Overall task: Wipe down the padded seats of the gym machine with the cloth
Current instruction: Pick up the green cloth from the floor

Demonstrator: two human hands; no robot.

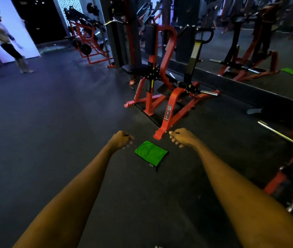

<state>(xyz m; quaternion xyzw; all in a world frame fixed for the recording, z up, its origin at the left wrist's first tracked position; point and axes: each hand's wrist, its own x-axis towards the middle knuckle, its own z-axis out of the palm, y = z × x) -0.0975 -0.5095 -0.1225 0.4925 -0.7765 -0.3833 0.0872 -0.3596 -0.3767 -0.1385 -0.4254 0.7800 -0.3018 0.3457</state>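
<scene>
Two bare arms reach out in front. The left hand (121, 139) and right hand (182, 137) are set apart, and both are curled into fists with nothing in them. Between them the folded green cloth (151, 153) lies flat on the dark floor (52, 131), and neither hand is touching it. Just past it is the foot of the red gym machine (175, 97), with its black padded seat (135, 68) and upright back pad (151, 40) further off.

My read is that no wiping is going on yet and this is the grab-the-cloth step. Next up, one hand needs to open, drop to the floor and pinch the cloth, then step round to the seat. A person (8, 42) stands way back on the left.
</scene>
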